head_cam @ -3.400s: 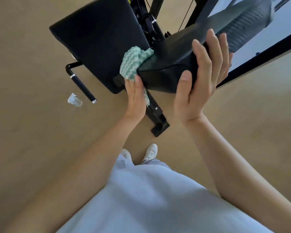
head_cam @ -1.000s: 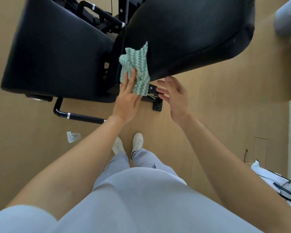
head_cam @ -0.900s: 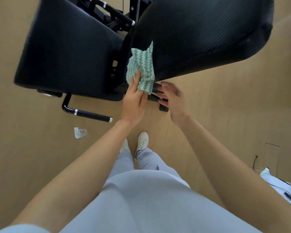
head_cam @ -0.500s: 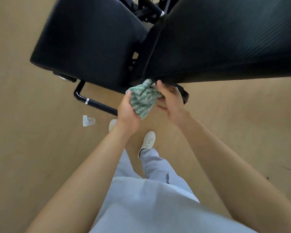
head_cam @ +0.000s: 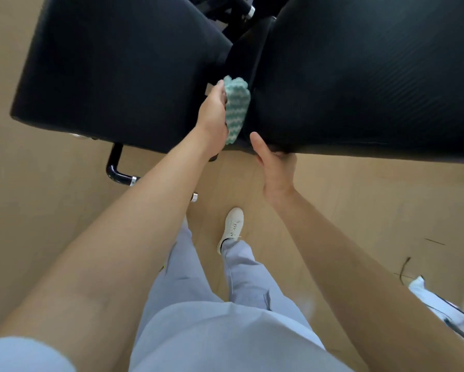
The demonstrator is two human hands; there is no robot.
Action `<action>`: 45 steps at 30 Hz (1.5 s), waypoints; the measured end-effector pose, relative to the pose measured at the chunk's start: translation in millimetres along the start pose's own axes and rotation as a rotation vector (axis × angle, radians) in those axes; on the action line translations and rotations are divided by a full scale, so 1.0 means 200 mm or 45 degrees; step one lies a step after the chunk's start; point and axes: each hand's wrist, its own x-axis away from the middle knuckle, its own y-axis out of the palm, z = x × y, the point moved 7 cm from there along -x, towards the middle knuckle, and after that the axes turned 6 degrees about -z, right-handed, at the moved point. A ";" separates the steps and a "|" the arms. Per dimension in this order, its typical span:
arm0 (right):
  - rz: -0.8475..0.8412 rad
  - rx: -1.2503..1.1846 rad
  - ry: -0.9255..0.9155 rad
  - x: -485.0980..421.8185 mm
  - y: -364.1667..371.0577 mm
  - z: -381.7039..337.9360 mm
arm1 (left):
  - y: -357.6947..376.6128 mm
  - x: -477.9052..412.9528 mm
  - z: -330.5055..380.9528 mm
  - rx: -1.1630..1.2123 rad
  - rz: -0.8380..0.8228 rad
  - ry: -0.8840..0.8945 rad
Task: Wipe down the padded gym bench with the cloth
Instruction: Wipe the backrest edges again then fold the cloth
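The black padded gym bench fills the top of the view as two pads: a seat pad (head_cam: 118, 68) on the left and a back pad (head_cam: 365, 76) on the right, with a gap between them. My left hand (head_cam: 213, 114) grips a bunched green-and-white zigzag cloth (head_cam: 236, 108) and presses it against the back pad's end face in that gap. My right hand (head_cam: 275, 167) clasps the back pad's near lower edge, thumb on top and fingers hidden underneath.
A black steel frame tube (head_cam: 115, 170) with a chrome ring sticks out below the seat pad. More frame tubes (head_cam: 236, 9) show in the gap at the top. The tan floor (head_cam: 37, 210) lies below. My legs and a white shoe (head_cam: 232, 226) are near. A light-coloured object (head_cam: 445, 312) lies at the right edge.
My left hand has carried the cloth up from under the pads into the gap between them. My right hand has let go of the cloth and taken the back pad's edge.
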 end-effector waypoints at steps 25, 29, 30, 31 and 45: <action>0.028 -0.155 0.129 0.10 0.01 -0.06 | 0.05 0.15 0.06 -0.123 -0.050 -0.374; 0.035 -0.163 0.124 0.09 0.00 -0.05 | 0.07 0.08 0.12 -0.111 -0.124 -0.379; 0.029 -0.164 0.122 0.09 0.00 -0.04 | 0.07 0.08 0.11 -0.072 -0.137 -0.385; 0.019 -0.162 0.122 0.09 0.01 -0.04 | 0.06 0.09 0.10 -0.044 -0.141 -0.389; -0.125 -0.133 0.048 0.06 -0.01 -0.05 | -0.08 0.11 0.09 -0.895 0.226 -0.056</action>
